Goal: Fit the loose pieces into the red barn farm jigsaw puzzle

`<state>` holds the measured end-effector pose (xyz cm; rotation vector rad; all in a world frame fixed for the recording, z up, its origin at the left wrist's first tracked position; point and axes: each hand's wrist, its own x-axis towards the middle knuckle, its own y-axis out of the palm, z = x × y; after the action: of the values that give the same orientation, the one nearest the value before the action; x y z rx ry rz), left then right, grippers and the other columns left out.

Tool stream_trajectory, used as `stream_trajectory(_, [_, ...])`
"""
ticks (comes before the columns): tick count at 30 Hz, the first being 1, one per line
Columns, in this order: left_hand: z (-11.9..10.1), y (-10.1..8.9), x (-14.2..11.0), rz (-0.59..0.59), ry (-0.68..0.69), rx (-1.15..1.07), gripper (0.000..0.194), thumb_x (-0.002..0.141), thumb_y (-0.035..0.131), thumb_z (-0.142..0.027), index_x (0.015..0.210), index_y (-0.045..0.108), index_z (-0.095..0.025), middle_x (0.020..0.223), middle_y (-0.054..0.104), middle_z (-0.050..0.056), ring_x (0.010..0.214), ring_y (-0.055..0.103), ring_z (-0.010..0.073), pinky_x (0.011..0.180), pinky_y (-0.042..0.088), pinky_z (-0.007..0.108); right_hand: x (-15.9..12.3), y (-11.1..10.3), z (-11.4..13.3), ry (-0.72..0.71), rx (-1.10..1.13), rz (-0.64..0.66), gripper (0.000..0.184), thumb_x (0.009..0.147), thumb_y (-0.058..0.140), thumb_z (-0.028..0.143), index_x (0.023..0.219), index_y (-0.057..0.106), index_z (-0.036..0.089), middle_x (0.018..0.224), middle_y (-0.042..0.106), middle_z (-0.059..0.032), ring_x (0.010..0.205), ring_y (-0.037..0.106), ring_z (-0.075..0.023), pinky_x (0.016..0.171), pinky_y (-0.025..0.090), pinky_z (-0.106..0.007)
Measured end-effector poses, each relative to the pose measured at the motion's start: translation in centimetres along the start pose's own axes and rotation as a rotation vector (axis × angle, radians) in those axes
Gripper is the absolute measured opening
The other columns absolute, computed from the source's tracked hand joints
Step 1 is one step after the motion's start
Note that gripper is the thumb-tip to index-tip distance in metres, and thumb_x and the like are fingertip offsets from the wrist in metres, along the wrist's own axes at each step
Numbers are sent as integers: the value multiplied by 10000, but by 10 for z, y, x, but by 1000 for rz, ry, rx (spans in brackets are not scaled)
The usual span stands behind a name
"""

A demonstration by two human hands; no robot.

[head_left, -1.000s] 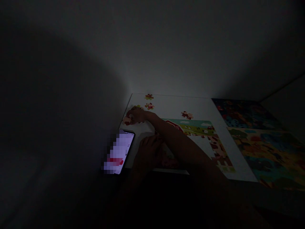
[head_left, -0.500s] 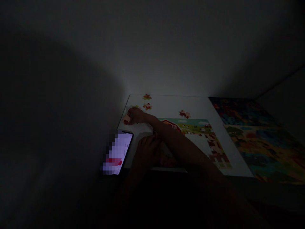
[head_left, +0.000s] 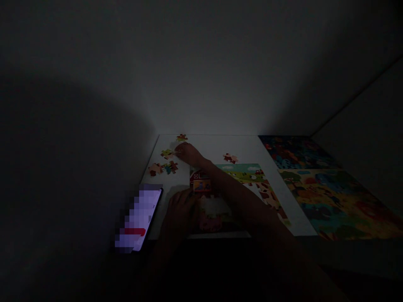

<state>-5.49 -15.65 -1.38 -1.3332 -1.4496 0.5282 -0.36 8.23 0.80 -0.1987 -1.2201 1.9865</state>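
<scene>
My right hand (head_left: pixel 188 152) reaches across to the far left of the white board, its fingers closed on a reddish jigsaw piece (head_left: pixel 179 149) mostly hidden under them. My left hand (head_left: pixel 179 206) lies with fingers stretched out at the left edge of the partly assembled farm jigsaw (head_left: pixel 244 173), holding nothing that shows. My right forearm covers part of this jigsaw. Loose pieces lie near my right hand: a green one (head_left: pixel 166 153), a brown and cream one (head_left: pixel 155 169), a multicoloured one (head_left: pixel 170 167) and another (head_left: pixel 181 137) by the back edge.
A lit phone (head_left: pixel 141 220) lies at the left front, its screen partly blurred out. A joined pair of brown and pink pieces (head_left: pixel 231 158) sits behind the jigsaw. Two colourful pictures, a dark one (head_left: pixel 299 151) and an animal scene (head_left: pixel 340 201), lie at right. The room is dim.
My right hand has moved from the front left pieces back and right to another piece, uncovering those it hid. My left hand stays by the jigsaw. The view has shifted slightly.
</scene>
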Motion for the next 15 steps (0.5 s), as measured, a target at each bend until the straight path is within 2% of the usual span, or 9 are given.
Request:
stream_trajectory(3, [0,1,-1,-14,2,-1,298,952,510,-199,1219,634,-246,1290,632,79,1177,561,243,1007,466,443,0,-18,-31,171,-64,-52,334,957,495,207,1234,651,106,1280,643,-164,1188,591,-231,1031,440,-348])
stream_trajectory(7, [0,2,0,-17,4,10,303,939,521,-192,1214,636,-240,1280,637,87,1161,571,250,986,474,453,6,-24,-55,233,-181,35,452,956,434,180,1387,559,125,1405,575,-154,1284,533,-227,1108,369,-349])
stream_trajectory(12, [-1,-2,1,27,-11,1,333,934,520,-192,1244,625,-256,1285,633,75,1161,569,243,995,471,444,20,-12,-46,340,-277,21,544,966,446,425,1506,396,374,1450,518,-100,1263,518,-333,1039,406,-501])
stream_trajectory(15, [-2,-3,2,36,-25,-1,315,939,519,-208,1228,637,-251,1277,636,79,1158,566,246,999,468,454,29,-8,-39,397,-310,34,535,971,409,457,1504,373,421,1431,497,-115,1253,507,-357,1003,416,-525])
